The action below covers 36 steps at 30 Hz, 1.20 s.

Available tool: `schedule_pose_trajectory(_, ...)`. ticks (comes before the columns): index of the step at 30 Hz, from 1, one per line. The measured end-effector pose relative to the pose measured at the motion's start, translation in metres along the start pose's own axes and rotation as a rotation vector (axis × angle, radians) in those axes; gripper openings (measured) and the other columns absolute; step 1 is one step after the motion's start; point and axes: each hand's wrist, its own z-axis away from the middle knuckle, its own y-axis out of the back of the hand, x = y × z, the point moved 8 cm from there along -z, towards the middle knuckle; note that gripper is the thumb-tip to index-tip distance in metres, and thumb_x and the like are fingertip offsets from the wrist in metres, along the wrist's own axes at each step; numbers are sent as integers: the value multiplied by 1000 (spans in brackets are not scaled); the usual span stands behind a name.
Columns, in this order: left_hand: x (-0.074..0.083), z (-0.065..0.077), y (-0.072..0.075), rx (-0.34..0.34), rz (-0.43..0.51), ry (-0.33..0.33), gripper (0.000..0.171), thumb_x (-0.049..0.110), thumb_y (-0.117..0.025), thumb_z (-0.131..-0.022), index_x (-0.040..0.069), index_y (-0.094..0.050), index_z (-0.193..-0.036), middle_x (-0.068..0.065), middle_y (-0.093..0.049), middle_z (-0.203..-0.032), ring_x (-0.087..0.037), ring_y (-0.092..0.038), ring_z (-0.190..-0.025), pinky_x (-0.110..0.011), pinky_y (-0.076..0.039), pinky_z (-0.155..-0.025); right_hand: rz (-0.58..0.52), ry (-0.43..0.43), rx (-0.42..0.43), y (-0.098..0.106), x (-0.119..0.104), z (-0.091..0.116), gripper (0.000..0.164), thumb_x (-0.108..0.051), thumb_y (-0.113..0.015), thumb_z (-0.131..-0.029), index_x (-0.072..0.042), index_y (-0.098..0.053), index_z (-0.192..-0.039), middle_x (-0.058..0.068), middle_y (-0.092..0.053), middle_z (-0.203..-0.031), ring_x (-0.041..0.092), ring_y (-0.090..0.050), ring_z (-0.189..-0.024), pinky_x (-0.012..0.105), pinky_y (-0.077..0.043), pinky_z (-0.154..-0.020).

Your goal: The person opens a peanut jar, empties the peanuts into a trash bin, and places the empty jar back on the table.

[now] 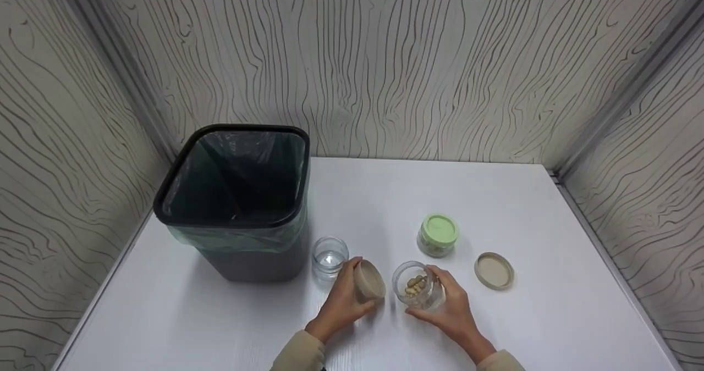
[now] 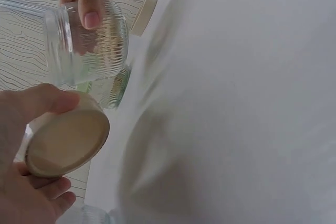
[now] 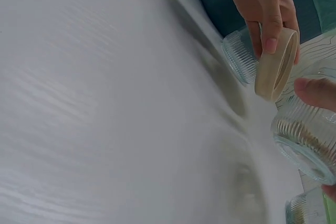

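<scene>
My left hand holds a round beige jar lid on its side by the rim, raised over the table. Facing it, my right hand grips a ribbed glass jar, tilted with its open mouth toward the lid. Small tan pieces that look like peanuts lie inside this jar. Lid and jar are a small gap apart in the head view. Left of my left hand stands an open clear glass jar. Behind the right hand is a glass jar with a green lid.
A dark bin with a green liner bag stands at the left, its top open. Another beige lid lies on the white table to the right. Wood-patterned panels enclose the table at the back and sides.
</scene>
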Motion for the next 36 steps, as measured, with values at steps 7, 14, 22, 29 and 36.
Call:
schedule_pose_trajectory(7,-5,-3,-6,15,-2,37,80,6,-81,-68,-10,-36,-133,-25,-51,-130,-37,-52,-123,-51,-47,-104,-30,-67,21,5,3,-5,86,-24,-96,-47,0,-59,-122,9,-67,-115,-9,-53,-107,4,-43,-95)
schedule_pose_trajectory(14,-4,-5,-10,52,-42,3,80,8,-82,-69,-13,-36,-132,-26,-51,-127,-39,-53,-121,-49,-48,-103,-22,-143,-9,5,5,-6,90,-24,-96,-47,1,-58,-124,9,-67,-118,-10,-52,-109,29,-53,-99)
schedule_pose_trajectory(22,-6,-9,-17,100,-54,12,80,7,-83,-67,-12,-36,-130,-23,-51,-123,-36,-54,-117,-48,-49,-102,-30,-146,2,8,2,-7,90,-24,-95,-47,1,-57,-125,11,-66,-120,-9,-52,-109,30,-53,-98)
schedule_pose_trajectory(29,-8,-13,-23,138,-72,26,83,10,-84,-66,-13,-36,-130,-24,-51,-121,-35,-55,-113,-46,-52,-98,-49,-146,2,8,1,-6,90,-25,-95,-48,1,-57,-125,11,-66,-120,-12,-51,-110,33,-54,-99)
schedule_pose_trajectory(36,-12,-15,-29,102,-101,104,89,13,-85,-65,-13,-34,-135,-24,-50,-125,-36,-53,-118,-45,-50,-102,-46,-147,0,8,0,-5,91,-26,-95,-48,2,-57,-125,11,-67,-120,-10,-52,-109,39,-54,-98)
